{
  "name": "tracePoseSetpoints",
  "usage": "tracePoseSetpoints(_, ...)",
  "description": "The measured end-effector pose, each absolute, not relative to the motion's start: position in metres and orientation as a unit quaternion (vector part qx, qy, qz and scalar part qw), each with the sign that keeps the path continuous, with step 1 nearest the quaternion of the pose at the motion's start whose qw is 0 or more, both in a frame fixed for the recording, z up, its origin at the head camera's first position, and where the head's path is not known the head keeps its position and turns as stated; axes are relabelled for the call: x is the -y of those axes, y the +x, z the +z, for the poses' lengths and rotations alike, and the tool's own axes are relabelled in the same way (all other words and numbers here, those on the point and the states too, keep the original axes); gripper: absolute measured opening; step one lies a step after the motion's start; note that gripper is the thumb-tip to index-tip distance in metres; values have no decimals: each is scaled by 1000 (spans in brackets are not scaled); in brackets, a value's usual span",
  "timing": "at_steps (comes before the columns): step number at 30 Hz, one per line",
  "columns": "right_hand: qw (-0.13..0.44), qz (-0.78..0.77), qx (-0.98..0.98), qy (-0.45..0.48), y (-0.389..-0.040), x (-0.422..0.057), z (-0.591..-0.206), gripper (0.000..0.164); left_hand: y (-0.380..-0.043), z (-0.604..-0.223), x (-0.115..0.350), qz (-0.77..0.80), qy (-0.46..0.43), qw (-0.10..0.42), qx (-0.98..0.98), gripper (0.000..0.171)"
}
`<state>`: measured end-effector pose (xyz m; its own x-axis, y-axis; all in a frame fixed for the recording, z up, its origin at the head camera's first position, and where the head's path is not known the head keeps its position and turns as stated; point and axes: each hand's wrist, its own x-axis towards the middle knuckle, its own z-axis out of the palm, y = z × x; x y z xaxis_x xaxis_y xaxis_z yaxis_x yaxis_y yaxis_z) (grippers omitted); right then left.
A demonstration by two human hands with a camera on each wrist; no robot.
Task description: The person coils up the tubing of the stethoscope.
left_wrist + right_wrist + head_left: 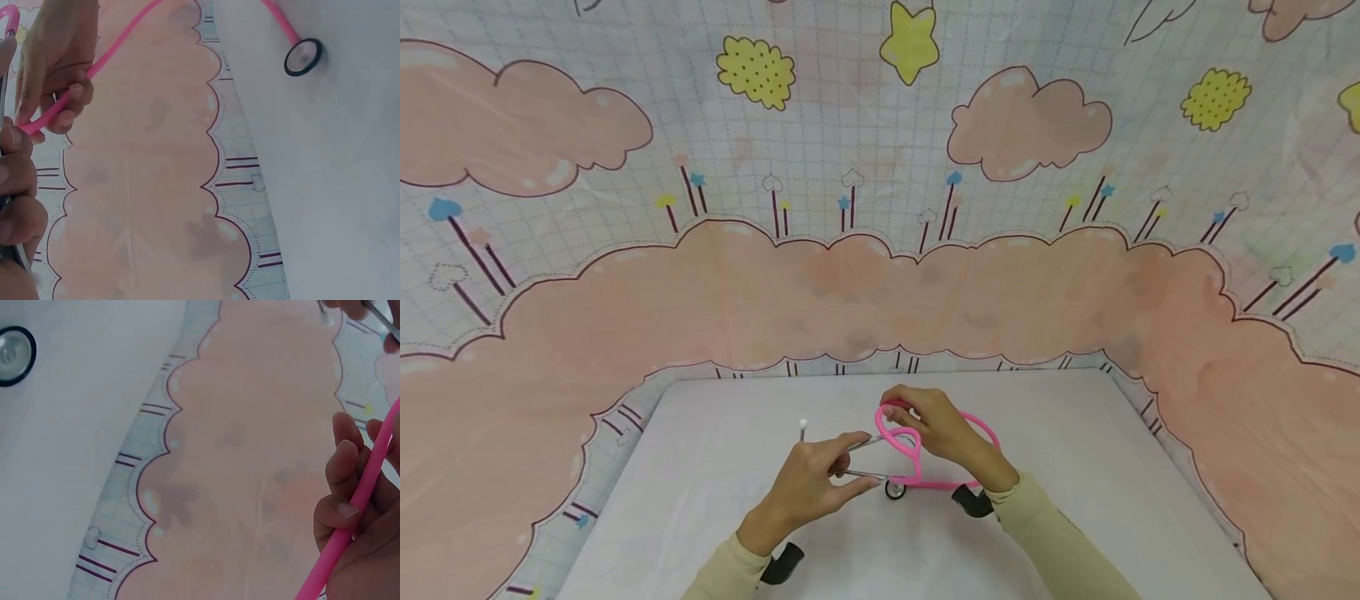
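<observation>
A stethoscope with pink tubing point(943, 485) is held up over the white table by both hands. My left hand point(805, 479) grips its metal ear tubes, fingers curled on them and thumb along the lower one. A white ear tip point(803, 425) sticks up behind that hand; the other ear tip is hidden. With curled fingers my right hand point(942, 427) holds a bend of the tubing, also seen as a pink tube point(350, 534) across the fingers in the right wrist view. The round, black-rimmed chest piece point(303, 57) hangs at the tubing's end, below the hands.
The white tabletop point(685, 500) spreads around and below the hands. Behind it rises a cloth backdrop point(850, 300) printed with clouds and stars. A black wrist-camera mount point(782, 564) sits under the left wrist, another mount point(973, 502) under the right.
</observation>
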<state>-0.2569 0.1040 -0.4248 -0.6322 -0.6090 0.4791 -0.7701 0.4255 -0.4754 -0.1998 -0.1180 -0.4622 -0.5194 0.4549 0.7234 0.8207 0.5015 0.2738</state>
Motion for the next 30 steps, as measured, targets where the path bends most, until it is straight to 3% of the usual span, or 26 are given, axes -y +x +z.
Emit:
tracePoseSetpoints(25,19,379,866,327,-245,-102,-456,21,-204,-463,114,-378,-360,326,788,61)
tracePoseSetpoints(30,60,367,865,337,-243,-103,-463,9,-206,-463,116,-382,-321,338,798,63)
